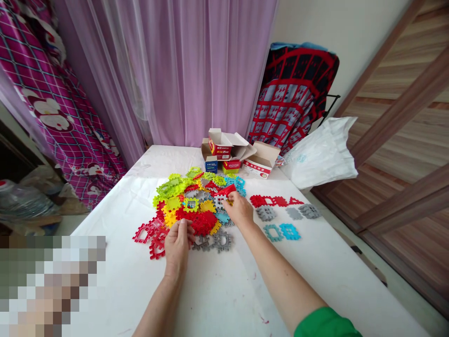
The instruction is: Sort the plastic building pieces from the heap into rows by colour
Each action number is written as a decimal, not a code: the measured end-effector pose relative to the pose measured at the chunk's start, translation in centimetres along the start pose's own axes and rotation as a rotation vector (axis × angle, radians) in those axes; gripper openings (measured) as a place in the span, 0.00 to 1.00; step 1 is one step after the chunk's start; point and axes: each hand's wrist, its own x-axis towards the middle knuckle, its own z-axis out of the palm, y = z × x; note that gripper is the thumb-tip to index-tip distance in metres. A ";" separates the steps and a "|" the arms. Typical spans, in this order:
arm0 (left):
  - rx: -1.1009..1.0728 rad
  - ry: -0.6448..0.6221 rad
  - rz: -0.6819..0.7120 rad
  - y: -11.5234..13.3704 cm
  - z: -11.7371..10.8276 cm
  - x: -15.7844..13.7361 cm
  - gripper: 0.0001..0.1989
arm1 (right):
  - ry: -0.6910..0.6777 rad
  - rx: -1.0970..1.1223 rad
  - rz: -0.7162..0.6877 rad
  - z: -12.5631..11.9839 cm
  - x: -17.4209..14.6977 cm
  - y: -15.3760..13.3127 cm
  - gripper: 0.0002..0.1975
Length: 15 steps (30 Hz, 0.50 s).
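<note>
A heap of interlocking plastic building tiles in red, yellow, lime green, blue and grey lies mid-table, with several red tiles (201,222) at its front. My right hand (241,209) reaches to the heap's right side, fingers closed on a red building tile (225,190) tilted above the pile. Just under it is a grey-white window tile (220,201); I cannot tell whether the fingers touch it. My left hand (178,241) is at the heap's front edge, thumb and fingers pressed together; what they hold, if anything, is hidden. Grey tiles (222,240) lie beside it.
Right of the heap, sorted tiles lie in rows: red tiles (280,201), grey tiles (294,213) and blue tiles (289,231). Small open cardboard boxes (261,159) stand at the back. A white plastic bag (321,152) hangs at the right edge of the white table (224,290).
</note>
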 end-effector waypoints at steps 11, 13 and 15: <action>0.081 -0.269 -0.091 0.4 1.3 -1.7 0.29 | -0.206 0.890 0.097 -1.4 -3.9 0.7 0.13; 0.117 -0.366 -0.119 0.2 1.5 -2.1 0.27 | -0.328 0.953 0.035 -1.9 -5.8 1.0 0.16; 0.165 -0.456 -0.151 0.0 1.6 -2.4 0.25 | -0.373 0.909 -0.020 -2.7 -7.4 1.3 0.17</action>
